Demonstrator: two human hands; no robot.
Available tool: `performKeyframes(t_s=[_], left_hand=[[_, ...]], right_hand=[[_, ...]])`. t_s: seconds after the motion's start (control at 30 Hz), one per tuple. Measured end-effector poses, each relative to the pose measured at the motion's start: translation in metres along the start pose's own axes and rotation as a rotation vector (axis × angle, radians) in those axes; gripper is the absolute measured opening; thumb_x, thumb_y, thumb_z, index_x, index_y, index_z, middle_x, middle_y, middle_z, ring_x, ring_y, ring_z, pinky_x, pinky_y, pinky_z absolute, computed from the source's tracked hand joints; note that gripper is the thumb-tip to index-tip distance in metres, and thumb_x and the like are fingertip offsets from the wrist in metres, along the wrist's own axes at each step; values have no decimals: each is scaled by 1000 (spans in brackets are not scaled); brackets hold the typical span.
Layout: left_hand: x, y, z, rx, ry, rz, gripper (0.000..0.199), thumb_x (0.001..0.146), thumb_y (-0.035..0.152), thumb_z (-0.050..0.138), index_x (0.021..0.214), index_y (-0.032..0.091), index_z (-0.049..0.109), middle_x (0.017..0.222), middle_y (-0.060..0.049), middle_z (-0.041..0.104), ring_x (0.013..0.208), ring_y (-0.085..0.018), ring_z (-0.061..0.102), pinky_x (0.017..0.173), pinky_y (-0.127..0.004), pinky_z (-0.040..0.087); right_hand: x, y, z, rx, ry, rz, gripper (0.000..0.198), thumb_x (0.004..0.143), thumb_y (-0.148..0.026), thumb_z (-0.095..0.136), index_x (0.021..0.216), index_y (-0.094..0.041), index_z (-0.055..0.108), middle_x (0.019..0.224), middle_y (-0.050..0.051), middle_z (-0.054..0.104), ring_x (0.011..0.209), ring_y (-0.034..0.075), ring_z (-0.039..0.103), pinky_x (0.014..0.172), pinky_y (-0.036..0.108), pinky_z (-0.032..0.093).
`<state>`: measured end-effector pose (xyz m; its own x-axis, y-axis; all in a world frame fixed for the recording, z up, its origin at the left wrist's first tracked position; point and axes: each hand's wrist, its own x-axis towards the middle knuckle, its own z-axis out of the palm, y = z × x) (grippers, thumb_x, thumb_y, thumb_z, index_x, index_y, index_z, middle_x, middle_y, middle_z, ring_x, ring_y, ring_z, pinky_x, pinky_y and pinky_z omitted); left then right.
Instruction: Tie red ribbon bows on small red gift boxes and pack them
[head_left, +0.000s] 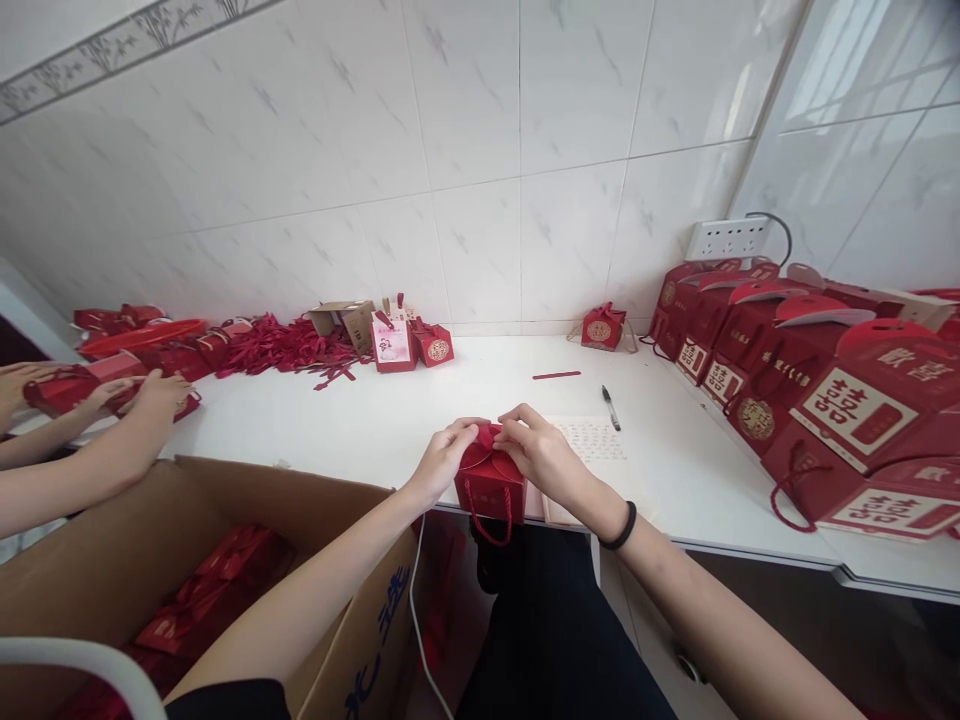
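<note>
A small red gift box (489, 488) with a twisted red cord handle (508, 520) stands at the table's front edge, right before me. On its top lies a bright red ribbon (487, 438). My left hand (448, 455) pinches the ribbon from the left, fingertips at the box's top. From the right, my right hand (531, 448) has thumb and fingers closed on the same ribbon; a black band circles that wrist. The fingertips partly cover the ribbon, so its exact form is hard to make out.
A sheet of handwriting (596, 450), a pen (611, 408) and a flat red ribbon strip (556, 375) lie on the white table (360, 420). Larger red boxes (855, 400) line the right. Left are a ribbon heap (274, 345), another person's hands (161, 400) and an open carton (285, 480).
</note>
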<state>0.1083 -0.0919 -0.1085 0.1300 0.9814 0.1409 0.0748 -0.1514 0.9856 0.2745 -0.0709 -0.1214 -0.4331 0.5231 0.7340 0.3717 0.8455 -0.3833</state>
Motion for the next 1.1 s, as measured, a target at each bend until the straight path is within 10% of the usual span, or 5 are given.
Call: performKeyframes(t_s=[0.7, 1.1], left_hand=[[-9, -7, -25, 414, 66, 199, 30, 85, 39, 43, 80, 17, 63, 101, -6, 57, 103, -20, 51, 96, -32, 35], [-15, 6, -9, 285, 40, 80, 23, 82, 41, 50, 77, 18, 50, 77, 2, 55, 74, -13, 55, 70, -25, 43]], right_hand=[[-5, 1, -27, 20, -70, 19, 15, 88, -13, 42, 83, -19, 54, 91, 7, 51, 79, 18, 55, 69, 31, 48], [-8, -2, -29, 34, -75, -5, 8, 88, -20, 51, 95, -20, 54, 94, 8, 51, 85, 20, 53, 74, 36, 50]])
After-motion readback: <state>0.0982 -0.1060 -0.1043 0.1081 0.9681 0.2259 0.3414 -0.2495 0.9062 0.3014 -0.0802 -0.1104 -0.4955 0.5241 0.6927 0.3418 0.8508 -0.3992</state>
